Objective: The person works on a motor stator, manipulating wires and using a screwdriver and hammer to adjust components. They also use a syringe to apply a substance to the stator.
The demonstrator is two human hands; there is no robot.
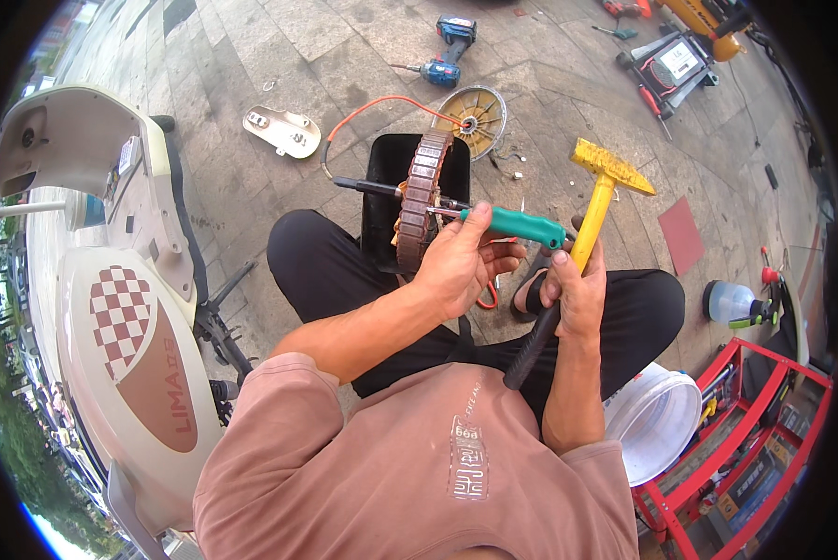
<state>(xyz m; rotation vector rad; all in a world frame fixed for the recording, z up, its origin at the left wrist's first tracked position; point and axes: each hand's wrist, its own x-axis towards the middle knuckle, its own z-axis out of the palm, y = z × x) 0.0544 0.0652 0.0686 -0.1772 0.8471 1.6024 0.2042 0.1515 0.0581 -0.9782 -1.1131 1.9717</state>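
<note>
My left hand (464,262) pinches a screwdriver by its green handle (520,227), the shank pointing left. Its tip meets, or lies just in front of, the toothed rim of a hub-motor stator (422,199); contact is hard to tell. Standing on edge, the stator is over a black plastic container (384,161) between my knees, its axle running sideways. In my right hand (580,283) is a hammer with a worn yellow head (611,166), gripped on the upper handle. The hammer's black grip slants down toward my lap, and its head is raised beyond the screwdriver's butt.
A round motor end cover (485,105) lies past the container, near an orange cable (370,105). Farther off are a blue cordless impact driver (450,52) and a floor jack (671,66). A scooter (139,350) stands left; a white bucket (653,427) and red rack (741,448) stand right.
</note>
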